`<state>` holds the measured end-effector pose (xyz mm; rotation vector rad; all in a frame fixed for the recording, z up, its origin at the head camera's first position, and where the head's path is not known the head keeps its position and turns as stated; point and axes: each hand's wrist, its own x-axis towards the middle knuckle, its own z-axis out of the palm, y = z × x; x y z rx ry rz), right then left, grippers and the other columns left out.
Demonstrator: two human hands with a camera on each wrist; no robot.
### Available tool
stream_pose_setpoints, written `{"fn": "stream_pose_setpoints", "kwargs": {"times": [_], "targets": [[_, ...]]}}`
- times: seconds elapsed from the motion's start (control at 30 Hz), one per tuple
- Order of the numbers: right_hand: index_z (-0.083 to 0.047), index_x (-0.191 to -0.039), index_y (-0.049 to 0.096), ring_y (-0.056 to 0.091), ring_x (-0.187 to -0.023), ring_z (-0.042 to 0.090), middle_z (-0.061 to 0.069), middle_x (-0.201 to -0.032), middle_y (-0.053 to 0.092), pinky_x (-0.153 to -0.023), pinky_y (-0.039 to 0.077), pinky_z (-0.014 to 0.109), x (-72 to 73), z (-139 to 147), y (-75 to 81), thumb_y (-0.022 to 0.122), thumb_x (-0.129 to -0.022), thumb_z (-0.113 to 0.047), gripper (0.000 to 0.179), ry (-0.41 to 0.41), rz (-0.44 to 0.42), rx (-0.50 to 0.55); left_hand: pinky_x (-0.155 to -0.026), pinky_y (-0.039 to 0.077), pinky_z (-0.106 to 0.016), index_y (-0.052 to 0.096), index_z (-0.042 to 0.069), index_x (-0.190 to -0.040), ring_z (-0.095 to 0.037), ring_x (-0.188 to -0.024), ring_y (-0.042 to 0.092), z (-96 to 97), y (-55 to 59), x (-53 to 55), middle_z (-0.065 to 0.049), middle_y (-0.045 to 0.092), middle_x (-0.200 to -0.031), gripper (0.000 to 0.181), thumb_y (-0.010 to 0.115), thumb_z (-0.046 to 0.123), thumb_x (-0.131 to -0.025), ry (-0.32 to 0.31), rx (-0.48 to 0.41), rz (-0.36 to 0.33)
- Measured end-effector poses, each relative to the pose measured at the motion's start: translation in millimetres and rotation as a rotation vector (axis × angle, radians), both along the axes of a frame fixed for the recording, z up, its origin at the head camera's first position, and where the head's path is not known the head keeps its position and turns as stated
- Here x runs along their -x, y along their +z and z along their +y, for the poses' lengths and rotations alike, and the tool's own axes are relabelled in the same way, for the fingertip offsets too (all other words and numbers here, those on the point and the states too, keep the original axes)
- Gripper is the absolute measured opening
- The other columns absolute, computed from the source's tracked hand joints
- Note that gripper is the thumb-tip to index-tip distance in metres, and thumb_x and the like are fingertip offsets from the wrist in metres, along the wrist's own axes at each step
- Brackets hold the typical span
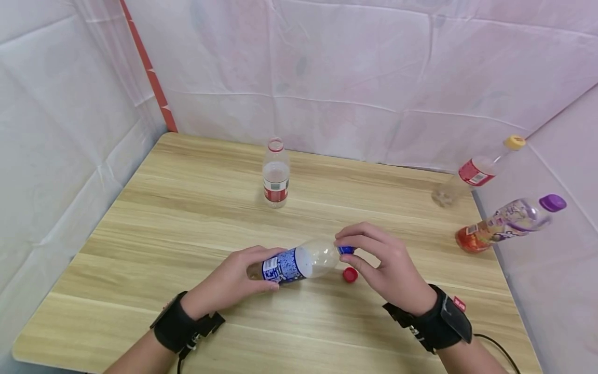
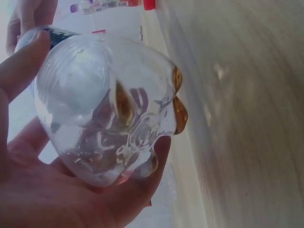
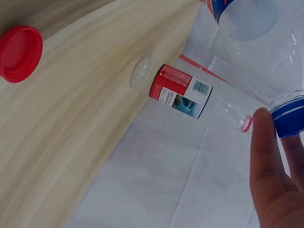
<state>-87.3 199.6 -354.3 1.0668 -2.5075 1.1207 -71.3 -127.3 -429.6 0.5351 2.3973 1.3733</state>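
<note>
A clear plastic bottle with a blue label (image 1: pixel 282 266) is held tilted over the table, its neck toward the right. My left hand (image 1: pixel 235 278) grips it around its lower end, thumb on the near side. In the left wrist view the bottle's lobed base (image 2: pixel 137 133) shows a little brown liquid. At the neck, my right hand (image 1: pixel 385 262) pinches the blue cap (image 3: pixel 289 116) between thumb and fingers. The cap sits on the bottle's mouth. Just below it on the table lies a loose red cap (image 1: pixel 350 275).
An uncapped clear bottle with a red-and-white label (image 1: pixel 275 189) stands toward the back of the wooden table (image 1: pixel 187 208). At the right edge stand a yellow-capped bottle (image 1: pixel 476 172) and a purple-capped bottle (image 1: pixel 509 218). White sheeting (image 1: pixel 327 62) hangs behind and at the sides.
</note>
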Motion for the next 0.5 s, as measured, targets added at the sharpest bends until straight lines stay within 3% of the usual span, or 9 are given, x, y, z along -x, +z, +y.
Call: {"fn": "stream_pose_setpoints", "kwargs": {"times": [0.17, 0.27, 0.37, 0.5], "targets": [[-0.018, -0.143, 0.063, 0.070, -0.110, 0.011, 0.001, -0.139, 0.065, -0.088, 0.060, 0.021, 0.2, -0.8, -0.5, 0.082, -0.089, -0.004, 0.059, -0.083, -0.090, -0.018, -0.103, 0.052, -0.043, 0.056, 0.048, -0.146, -0.008, -0.114, 0.062, 2.3, -1.7, -0.3, 0.015, 0.066, -0.126, 0.070, 0.088, 0.033, -0.086, 0.059, 0.033, 0.049], [-0.021, -0.154, 0.051, 0.073, -0.102, 0.011, 0.003, -0.141, 0.064, -0.078, 0.063, 0.026, 1.4, -2.0, -0.9, 0.075, -0.097, -0.010, 0.063, -0.153, -0.179, -0.016, -0.102, 0.054, -0.042, 0.058, 0.043, -0.147, -0.007, -0.115, 0.062, 4.5, -1.7, -1.2, 0.014, 0.066, -0.126, 0.070, 0.089, 0.031, -0.085, 0.086, 0.052, 0.081], [-0.020, -0.150, 0.055, 0.074, -0.085, 0.011, 0.003, -0.126, 0.069, -0.069, 0.063, 0.028, 2.4, -2.9, -1.1, 0.070, -0.102, -0.016, 0.051, -0.203, -0.259, -0.007, -0.100, 0.055, -0.040, 0.058, 0.040, -0.148, -0.007, -0.114, 0.062, 6.5, -1.4, -2.5, 0.013, 0.065, -0.126, 0.071, 0.089, 0.031, -0.085, 0.093, 0.070, 0.108], [-0.018, -0.123, 0.073, 0.067, -0.073, 0.010, -0.006, -0.102, 0.070, -0.067, 0.061, 0.024, 3.8, -3.6, -1.1, 0.073, -0.099, -0.019, 0.023, -0.212, -0.247, -0.026, -0.098, 0.055, -0.040, 0.059, 0.040, -0.148, -0.007, -0.114, 0.062, 7.9, -1.0, -3.3, 0.013, 0.065, -0.126, 0.071, 0.089, 0.031, -0.084, 0.094, 0.078, 0.120]]}}
